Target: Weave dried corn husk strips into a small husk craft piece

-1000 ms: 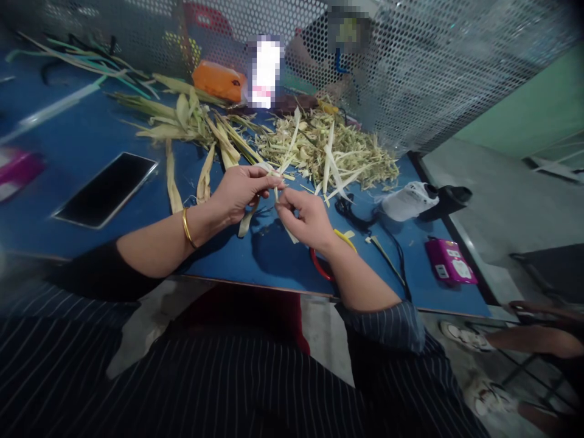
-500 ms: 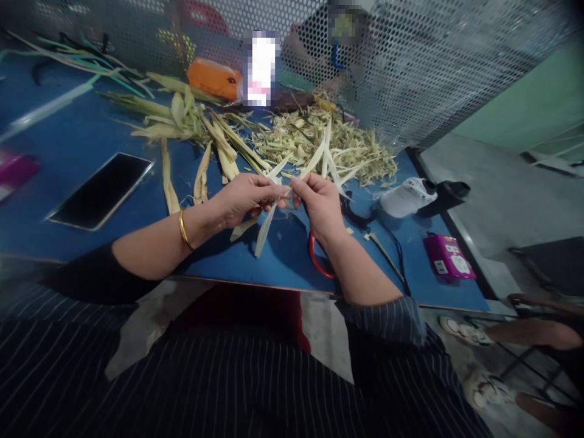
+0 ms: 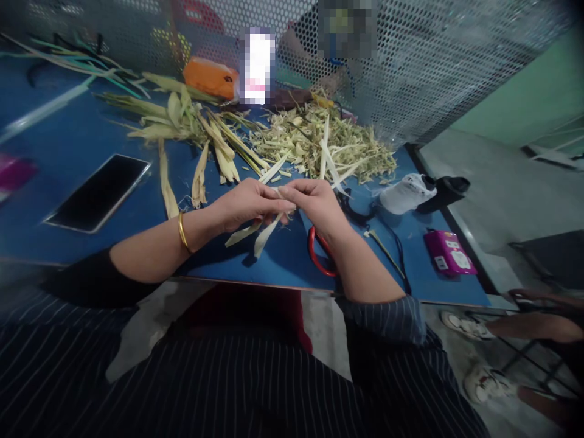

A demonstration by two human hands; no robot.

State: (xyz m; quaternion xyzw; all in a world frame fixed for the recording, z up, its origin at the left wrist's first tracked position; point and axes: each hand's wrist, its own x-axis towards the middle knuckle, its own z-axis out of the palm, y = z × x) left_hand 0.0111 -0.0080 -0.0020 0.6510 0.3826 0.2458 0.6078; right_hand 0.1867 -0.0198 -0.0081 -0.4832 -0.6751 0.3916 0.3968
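Fingers [image 3: 283, 207] of both hands [image 3: 249, 204] [image 3: 314, 201] pinch pale, flat husk strips [image 3: 267, 237] near the blue worktop's [image 3: 274, 271] front edge. That likely steadies them.

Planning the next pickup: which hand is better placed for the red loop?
The right hand, I think: the red loop lies close beside it, while the left hand is farther away. Both hands are busy at the pale strips, so the right may need freeing first.
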